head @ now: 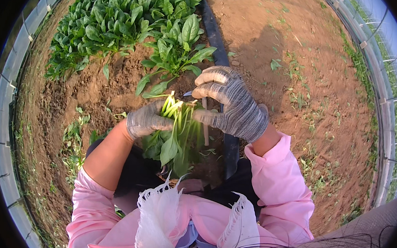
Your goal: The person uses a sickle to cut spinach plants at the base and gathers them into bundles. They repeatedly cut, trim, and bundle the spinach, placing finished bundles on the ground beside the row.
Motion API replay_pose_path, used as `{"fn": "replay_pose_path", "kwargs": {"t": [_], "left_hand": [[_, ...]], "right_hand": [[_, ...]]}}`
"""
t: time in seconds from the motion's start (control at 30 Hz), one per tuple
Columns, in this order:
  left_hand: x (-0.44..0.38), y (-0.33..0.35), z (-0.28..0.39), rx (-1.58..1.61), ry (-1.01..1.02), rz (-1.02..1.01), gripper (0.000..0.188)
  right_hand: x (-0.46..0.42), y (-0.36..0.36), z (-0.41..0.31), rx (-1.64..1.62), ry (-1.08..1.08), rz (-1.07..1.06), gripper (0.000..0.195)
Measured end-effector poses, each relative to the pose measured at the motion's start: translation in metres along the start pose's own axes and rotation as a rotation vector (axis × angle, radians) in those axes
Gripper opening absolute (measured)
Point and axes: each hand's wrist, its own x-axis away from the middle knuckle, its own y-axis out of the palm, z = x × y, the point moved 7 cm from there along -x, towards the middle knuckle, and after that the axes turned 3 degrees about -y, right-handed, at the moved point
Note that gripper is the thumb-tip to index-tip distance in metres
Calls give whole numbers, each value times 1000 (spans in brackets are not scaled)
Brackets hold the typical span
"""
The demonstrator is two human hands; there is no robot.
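In my gloved left hand [148, 119] is a bunch of spinach [171, 146], stem ends up and leaves hanging down over my lap. Pale cut stems stick out above the thumb. My right hand [234, 104], in a grey knit glove with a pale coated palm, is at the bunch's right side. Its thumb is apart from the curled fingers and close to the stems. Beneath this hand shows a small sickle [205, 133] with a light handle; its blade tip peeks out by the fingertips, the rest is hidden. Contact between hand and sickle cannot be made out.
Dense spinach plants [112, 17] grow ahead on the left, with a separate clump [175, 55] nearer my hands. A dark flat hose or strip [216, 32] runs lengthwise along the soil. Loose leaves [75, 139] are strewn about. Greenhouse side walls [5, 103] curve along both edges.
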Motion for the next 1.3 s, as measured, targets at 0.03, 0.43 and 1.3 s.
{"fn": "replay_pose_path", "kwargs": {"t": [0.03,0.43,1.3], "left_hand": [[0,-2,-3,-16,-29,15,65],[0,10,2,-115,-57,-59,58],[1,-1,-3,-245,-155,-6,68]], "right_hand": [[2,8,-1,65,-26,-28,23],[-1,27,-1,-48,38,-26,11],[11,40,14,166,283,-493,16]]}}
